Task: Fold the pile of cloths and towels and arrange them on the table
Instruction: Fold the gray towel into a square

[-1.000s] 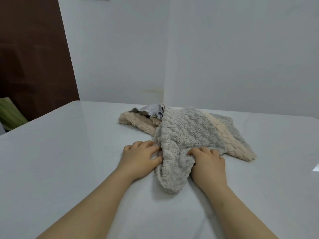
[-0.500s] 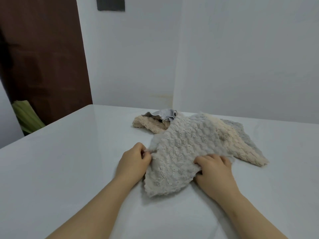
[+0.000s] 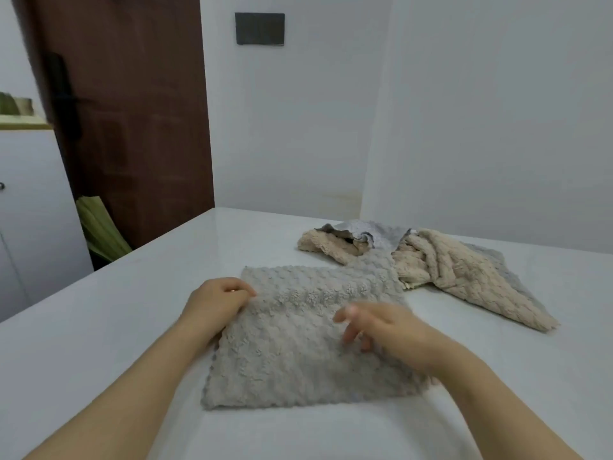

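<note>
A grey fluffy towel (image 3: 292, 340) lies spread nearly flat on the white table (image 3: 99, 327) in front of me. My left hand (image 3: 217, 300) has its fingers curled on the towel's left edge near the far corner. My right hand (image 3: 381, 327), blurred by motion, hovers over the towel's right half with its fingers loosely spread and holds nothing. Behind the towel, at the back right, lies the pile: a beige towel (image 3: 464, 277), a crumpled grey cloth (image 3: 371, 234) and another beige piece (image 3: 325, 247).
The table's left edge runs diagonally toward a dark brown door (image 3: 126, 127). A white cabinet (image 3: 30, 210) and a green folded thing (image 3: 99, 227) stand left of the table. White walls close the back.
The grey towel was bunched between both hands; it now lies pulled off the pile toward me and spread flat. My right hand has let go and lifted.
</note>
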The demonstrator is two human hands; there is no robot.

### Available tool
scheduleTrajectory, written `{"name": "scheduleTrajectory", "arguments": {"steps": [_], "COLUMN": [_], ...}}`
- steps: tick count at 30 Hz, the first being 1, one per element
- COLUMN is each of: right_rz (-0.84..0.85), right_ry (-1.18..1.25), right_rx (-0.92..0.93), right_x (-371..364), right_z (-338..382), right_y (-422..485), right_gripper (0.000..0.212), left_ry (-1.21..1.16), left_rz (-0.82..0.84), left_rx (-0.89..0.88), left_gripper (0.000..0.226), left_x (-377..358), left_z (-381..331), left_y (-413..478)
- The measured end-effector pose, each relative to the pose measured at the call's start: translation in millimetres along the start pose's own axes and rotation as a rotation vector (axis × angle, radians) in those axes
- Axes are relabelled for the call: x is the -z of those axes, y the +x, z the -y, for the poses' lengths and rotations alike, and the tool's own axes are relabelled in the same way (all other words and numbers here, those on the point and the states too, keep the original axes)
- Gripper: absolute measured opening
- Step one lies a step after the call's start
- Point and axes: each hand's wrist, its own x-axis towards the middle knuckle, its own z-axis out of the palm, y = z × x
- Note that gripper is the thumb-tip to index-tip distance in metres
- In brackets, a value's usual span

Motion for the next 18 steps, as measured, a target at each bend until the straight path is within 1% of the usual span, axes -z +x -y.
{"name": "scheduleTrajectory", "arguments": {"steps": [1,2,4,5,6,7,9,12,15,17,18], "right_rz": [-0.077,-0.177,-0.359,-0.401,-0.385,-0.324,-0.227,-0.246,-0.227,-0.251,-0.289], "right_ry": [0.067,0.038,-0.207,-0.334,-0.419,-0.469,-0.509,-0.535,-0.547,-0.504,-0.44], "right_rx": [-0.029,-0.059,-0.152,-0.204,-0.241,-0.272,-0.305,-0.298,-0.304,-0.306,-0.299], "right_x": [3.7,6.3,5.1,1.7,-3.2,-8.4,-16.6,-17.0,-10.9,-4.4,-1.5], "right_z": [-0.3,-2.5,-12.0,-17.8,-24.6,-31.2,-38.5,-39.7,-37.6,-35.2,-34.5], "right_y": [5.8,14.0,31.6,38.3,43.1,47.4,50.2,50.2,50.2,47.0,45.8], "right_gripper": [0.069,0.067,0.051,0.047,0.046,0.048,0.051,0.052,0.049,0.041,0.038], "left_ry": [0.046,0.15,0.46,0.57,0.661,0.774,0.929,0.96,0.983,1.022,1.04], "left_rz": [0.047,0.06,0.013,0.02,0.07,0.166,0.323,0.364,0.412,0.442,0.442], "left_rx": [0.025,0.025,-0.046,-0.117,-0.195,-0.244,-0.259,-0.233,-0.202,-0.176,-0.175], "left_gripper": [0.012,0.012,0.04,0.051,0.057,0.06,0.062,0.065,0.064,0.062,0.06], "left_x": [3.1,3.8,-7.1,-19.3,-34.0,-47.8,-61.9,-55.5,-48.5,-42.8,-38.9], "left_z": [-5.3,-10.4,-14.6,-14.2,-13.0,-10.1,-2.8,0.3,-2.1,-6.8,-9.0], "left_y": [3.8,9.3,15.9,14.6,11.4,9.6,11.0,20.6,23.8,22.2,19.7]}}
